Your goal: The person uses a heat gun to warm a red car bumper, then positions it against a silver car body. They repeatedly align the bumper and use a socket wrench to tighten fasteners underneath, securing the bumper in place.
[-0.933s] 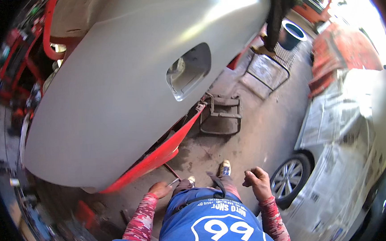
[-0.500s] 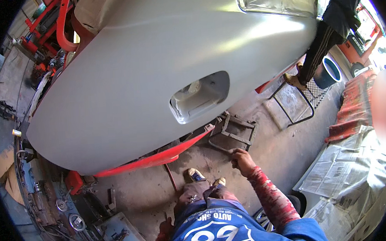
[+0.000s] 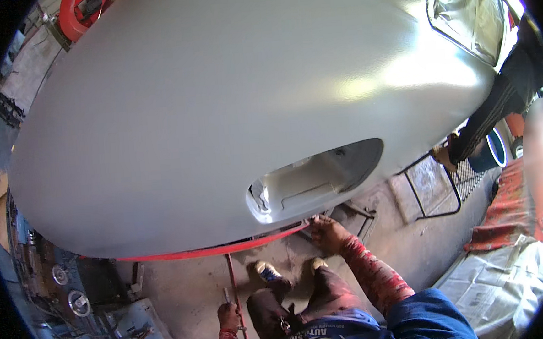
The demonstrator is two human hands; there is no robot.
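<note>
A large, dull grey car body panel (image 3: 186, 125) fills the middle, with an oval opening (image 3: 310, 189) low in its side. Along its lower edge runs a red strip (image 3: 208, 252). My right hand (image 3: 327, 233) is closed at the right end of this strip, just under the opening; what its fingers hold is hidden. Low on the left, my left hand (image 3: 229, 317) is wrapped round a short, greyish rod-like piece (image 3: 227, 295) that sticks up past the fingers. Beside it a thin red hose (image 3: 233, 273) runs down from under the panel.
A dark metal stand (image 3: 366, 222) is partly hidden behind my right hand. Farther right, a person's dark-trousered leg (image 3: 488, 116) rests by a metal-framed step (image 3: 433, 186) and a dark bucket (image 3: 494, 151). Sheeting (image 3: 512, 278) covers something at lower right; tools and metal parts (image 3: 79, 302) crowd the left.
I have moved closer to the panel, which fills more of the view. My right hand has come up to its lower edge. My left hand has come forward with the rod-like piece showing.
</note>
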